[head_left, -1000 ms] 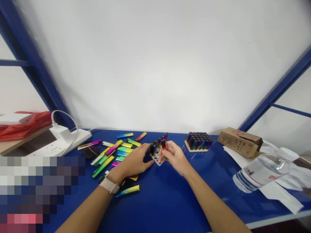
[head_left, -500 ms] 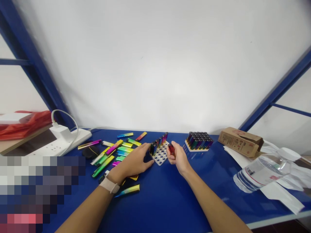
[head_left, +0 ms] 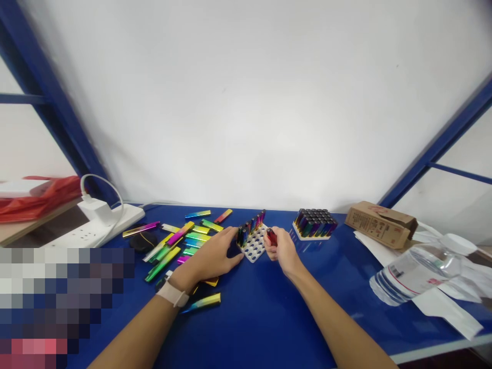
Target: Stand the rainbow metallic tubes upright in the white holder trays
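My left hand [head_left: 216, 255], with a pale watch strap at the wrist, curves round the left corner of a small white rack [head_left: 255, 252]. Its thumb rests at the near edge and its fingers at the far left side, with a gap between. Oval holes cover the rack. Several shiny dark lighters [head_left: 245, 234] stand upright along its left and back side. Just right of the rack, my right hand [head_left: 283, 251] is closed round a red lighter [head_left: 271, 236] with a dark top. The lower part of that lighter is hidden by the fingers.
Loose metallic lighters [head_left: 163, 263] lie scattered at left, near a black mouse [head_left: 143, 241] and a power strip [head_left: 86, 233]. A second rack [head_left: 323, 238] full of lighters stands right, then a cardboard box [head_left: 378, 225], a water bottle [head_left: 413, 274] and white paper [head_left: 448, 310].
My right hand has shifted very slightly, and the red lighter in it is turned a little. The left hand and the rack have stayed in place.
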Action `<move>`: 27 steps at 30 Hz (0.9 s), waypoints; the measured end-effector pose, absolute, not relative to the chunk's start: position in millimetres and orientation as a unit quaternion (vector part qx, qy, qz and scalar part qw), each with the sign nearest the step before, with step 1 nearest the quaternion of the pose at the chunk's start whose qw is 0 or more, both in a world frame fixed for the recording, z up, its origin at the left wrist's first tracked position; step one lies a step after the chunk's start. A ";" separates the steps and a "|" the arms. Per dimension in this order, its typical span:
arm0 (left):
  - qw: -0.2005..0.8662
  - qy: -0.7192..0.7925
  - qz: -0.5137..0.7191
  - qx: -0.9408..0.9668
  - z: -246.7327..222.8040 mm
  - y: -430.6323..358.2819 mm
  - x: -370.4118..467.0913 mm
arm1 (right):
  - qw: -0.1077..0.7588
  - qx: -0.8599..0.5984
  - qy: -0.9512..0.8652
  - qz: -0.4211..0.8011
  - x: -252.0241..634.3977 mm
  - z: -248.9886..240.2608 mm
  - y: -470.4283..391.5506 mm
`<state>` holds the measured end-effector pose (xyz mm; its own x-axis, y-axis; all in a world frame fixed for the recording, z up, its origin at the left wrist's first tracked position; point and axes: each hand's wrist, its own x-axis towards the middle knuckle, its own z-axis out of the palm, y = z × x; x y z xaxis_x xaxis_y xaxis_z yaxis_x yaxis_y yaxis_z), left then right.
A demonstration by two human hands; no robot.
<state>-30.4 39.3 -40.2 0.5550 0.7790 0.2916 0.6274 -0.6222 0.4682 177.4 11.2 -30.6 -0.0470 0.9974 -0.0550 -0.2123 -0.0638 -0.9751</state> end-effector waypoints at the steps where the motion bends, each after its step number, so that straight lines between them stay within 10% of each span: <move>1: 0.156 0.406 0.240 0.868 -40.0 39.3 -30.5 | 0.528 -0.449 -0.438 0.573 177.6 -30.3 11.3; 14: 0.161 0.406 0.239 0.867 -38.5 38.1 -31.1 | 0.544 -0.436 -0.460 0.550 182.6 -31.9 12.1; 27: 0.114 0.455 0.245 0.849 -49.6 33.6 -10.4 | 0.530 -0.551 -0.604 0.225 186.7 -36.6 13.5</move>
<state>-10.4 33.6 -49.6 0.4661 0.8276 0.3127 0.7162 -0.5604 0.4158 186.7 13.5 -36.6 0.1687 0.9044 0.3919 0.4270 0.2913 -0.8561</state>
